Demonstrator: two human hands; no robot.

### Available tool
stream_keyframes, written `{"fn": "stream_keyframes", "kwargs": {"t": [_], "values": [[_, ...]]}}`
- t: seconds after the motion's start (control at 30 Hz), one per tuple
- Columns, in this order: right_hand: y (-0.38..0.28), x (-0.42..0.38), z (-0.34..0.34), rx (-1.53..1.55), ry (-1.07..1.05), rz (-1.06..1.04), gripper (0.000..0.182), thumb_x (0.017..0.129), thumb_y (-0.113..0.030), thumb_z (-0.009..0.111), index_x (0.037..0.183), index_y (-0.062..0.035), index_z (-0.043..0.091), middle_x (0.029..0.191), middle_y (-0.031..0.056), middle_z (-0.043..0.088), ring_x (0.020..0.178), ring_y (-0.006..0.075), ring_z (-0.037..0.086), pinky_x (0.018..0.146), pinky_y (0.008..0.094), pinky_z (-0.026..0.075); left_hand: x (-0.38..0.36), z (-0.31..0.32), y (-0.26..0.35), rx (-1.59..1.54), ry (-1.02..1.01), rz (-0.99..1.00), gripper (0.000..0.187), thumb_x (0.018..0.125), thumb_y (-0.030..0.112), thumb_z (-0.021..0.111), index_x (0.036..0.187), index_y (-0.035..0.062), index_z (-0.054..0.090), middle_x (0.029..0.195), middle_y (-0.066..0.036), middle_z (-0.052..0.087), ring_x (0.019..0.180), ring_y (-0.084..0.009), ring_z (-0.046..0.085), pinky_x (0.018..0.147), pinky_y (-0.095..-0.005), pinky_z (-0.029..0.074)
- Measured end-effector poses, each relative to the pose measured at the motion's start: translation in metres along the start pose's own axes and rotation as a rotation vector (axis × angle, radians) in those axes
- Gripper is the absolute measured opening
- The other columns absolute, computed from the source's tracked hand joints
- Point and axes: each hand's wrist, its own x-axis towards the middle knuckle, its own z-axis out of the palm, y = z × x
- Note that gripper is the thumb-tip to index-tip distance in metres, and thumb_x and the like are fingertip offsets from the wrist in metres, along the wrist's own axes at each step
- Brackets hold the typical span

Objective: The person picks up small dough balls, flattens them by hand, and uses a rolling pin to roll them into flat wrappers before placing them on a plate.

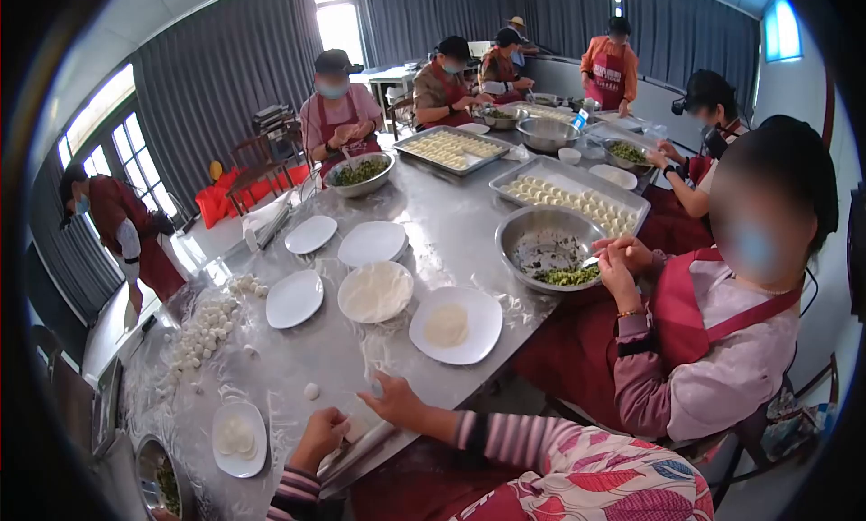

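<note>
My left hand (320,435) is at the near table edge, its fingers curled; what they hold, if anything, is hidden. To its right, my right hand (401,402) is over the edge with thumb and forefinger apart, and I see nothing gripped between them. A pale, flat piece that looks like dough (355,428) lies between the hands, partly covered. Just beyond them sits a small dough ball (312,391). To the left, a white plate (222,441) carries several thin round dough wrappers (236,438). Farther ahead, another plate (483,331) bears a wrapper stack (446,325).
Many dough balls (203,336) lie on the floured metal table (451,219). Plates (295,299) stand mid-table. A co-worker at right handles something above a bowl of green filling (514,259). Trays of dumplings (631,196) stand farther back among other people. Another filling bowl (144,471) is lower left.
</note>
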Motion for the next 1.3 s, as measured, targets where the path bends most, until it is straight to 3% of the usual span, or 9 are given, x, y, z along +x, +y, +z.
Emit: {"fn": "stream_keyframes", "kwargs": {"t": [0.23, 0.37, 0.5, 0.57, 0.77, 0.97, 1.07, 1.13, 1.3], "values": [[0.019, 0.034, 0.035, -0.076, -0.037, -0.008, 0.034, 0.076, -0.022, 0.066, 0.093, 0.0021, 0.05, 0.065, 0.0233, 0.056, 0.063, 0.0423, 0.057, 0.054, 0.0454, 0.045, 0.005, 0.0, 0.02, 0.057, 0.064, 0.03, 0.016, 0.076, 0.012, 0.062, 0.081, -0.0032, 0.06, 0.071, -0.016, 0.062, 0.066, -0.0258, 0.06, 0.062, -0.0343, 0.046], [0.016, 0.019, 0.026, -0.066, 0.027, -0.005, 0.029, 0.074, -0.019, 0.068, 0.088, 0.0002, 0.051, 0.061, 0.0221, 0.054, 0.061, 0.0411, 0.056, 0.051, 0.0436, 0.043, 0.005, -0.001, 0.017, 0.054, -0.06, 0.06, 0.016, 0.077, 0.011, 0.061, 0.081, -0.0035, 0.061, 0.07, -0.014, 0.062, 0.063, -0.0204, 0.059, 0.06, -0.0332, 0.046], [-0.006, -0.008, -0.005, 0.074, -0.028, 0.112, 0.028, 0.074, -0.019, 0.068, 0.087, 0.0002, 0.051, 0.059, 0.0197, 0.054, 0.06, 0.0393, 0.056, 0.052, 0.0437, 0.043, -0.009, -0.003, 0.017, -0.021, 0.004, -0.055, 0.014, 0.076, 0.01, 0.06, 0.082, -0.0028, 0.061, 0.071, -0.014, 0.062, 0.063, -0.0178, 0.059, 0.059, -0.0326, 0.047], [0.006, 0.0, 0.006, -0.008, 0.015, 0.004, 0.031, 0.074, -0.016, 0.067, 0.093, 0.0022, 0.05, 0.062, 0.0235, 0.055, 0.061, 0.0418, 0.056, 0.052, 0.0454, 0.044, -0.013, -0.001, 0.017, -0.004, -0.03, -0.08, 0.014, 0.076, 0.01, 0.06, 0.082, -0.0023, 0.062, 0.072, -0.014, 0.063, 0.063, -0.0182, 0.059, 0.059, -0.0331, 0.047], [0.019, 0.036, 0.037, -0.039, -0.024, -0.009, 0.032, 0.075, -0.021, 0.066, 0.09, 0.0017, 0.049, 0.059, 0.0229, 0.053, 0.06, 0.043, 0.055, 0.051, 0.0461, 0.043, 0.005, -0.006, 0.022, 0.02, 0.005, 0.072, 0.012, 0.077, 0.008, 0.058, 0.082, -0.0029, 0.062, 0.07, -0.012, 0.062, 0.062, -0.0164, 0.058, 0.057, -0.032, 0.046], [-0.001, -0.013, -0.003, 0.125, -0.036, 0.116, 0.027, 0.075, -0.019, 0.067, 0.084, 0.0002, 0.049, 0.06, 0.0227, 0.053, 0.059, 0.0416, 0.054, 0.05, 0.0438, 0.042, -0.013, -0.01, 0.016, -0.147, -0.041, -0.102, 0.012, 0.077, 0.007, 0.059, 0.082, -0.004, 0.06, 0.068, -0.01, 0.061, 0.061, -0.0145, 0.057, 0.056, -0.0319, 0.045], [0.012, 0.003, 0.016, -0.001, 0.048, -0.005, 0.027, 0.075, -0.018, 0.068, 0.085, 0.0002, 0.05, 0.061, 0.0224, 0.053, 0.059, 0.041, 0.054, 0.05, 0.0432, 0.042, -0.014, -0.008, 0.022, -0.152, -0.089, -0.153, 0.012, 0.078, 0.008, 0.058, 0.082, -0.004, 0.059, 0.067, -0.01, 0.061, 0.061, -0.0151, 0.057, 0.056, -0.0319, 0.045], [0.019, 0.032, 0.036, -0.077, -0.012, -0.01, 0.028, 0.074, -0.017, 0.068, 0.086, 0.0, 0.05, 0.062, 0.0219, 0.054, 0.059, 0.0406, 0.054, 0.05, 0.0425, 0.042, -0.001, -0.005, 0.024, 0.003, 0.024, 0.006, 0.014, 0.079, 0.009, 0.058, 0.081, -0.0045, 0.059, 0.067, -0.012, 0.06, 0.062, -0.0167, 0.057, 0.057, -0.0318, 0.045], [0.019, 0.026, 0.032, -0.038, -0.017, 0.012, 0.03, 0.074, -0.018, 0.068, 0.089, 0.0005, 0.05, 0.061, 0.0219, 0.054, 0.059, 0.041, 0.055, 0.051, 0.0438, 0.043, 0.003, -0.012, 0.029, 0.02, -0.047, 0.032, 0.014, 0.079, 0.009, 0.058, 0.078, -0.0049, 0.059, 0.066, -0.014, 0.06, 0.062, -0.0186, 0.058, 0.057, -0.0323, 0.045]]}}
